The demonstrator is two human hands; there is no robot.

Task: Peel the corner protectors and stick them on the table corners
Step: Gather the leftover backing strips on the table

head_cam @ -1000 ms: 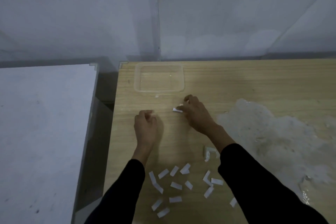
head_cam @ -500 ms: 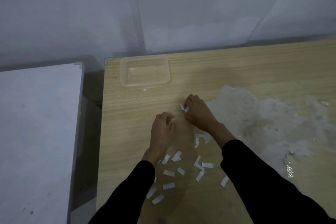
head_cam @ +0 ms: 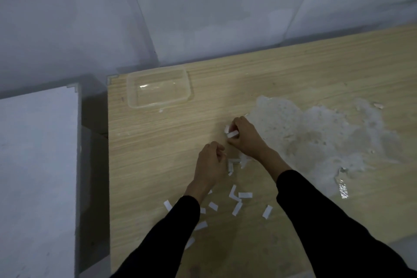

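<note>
Corner protector peeling is happening mid-frame on the table. Toward the upper left, a clear tray is sitting by the table's corner, likely their container. Peeled liner strips are lying scattered at lower centre, dropped nearby. The left hand is hovering curled; whether it is pinching anything is unclear. Beside it, 1 spare protector is waiting. The right hand is pinching the corner protector, presenting its white liner leftward.
</note>
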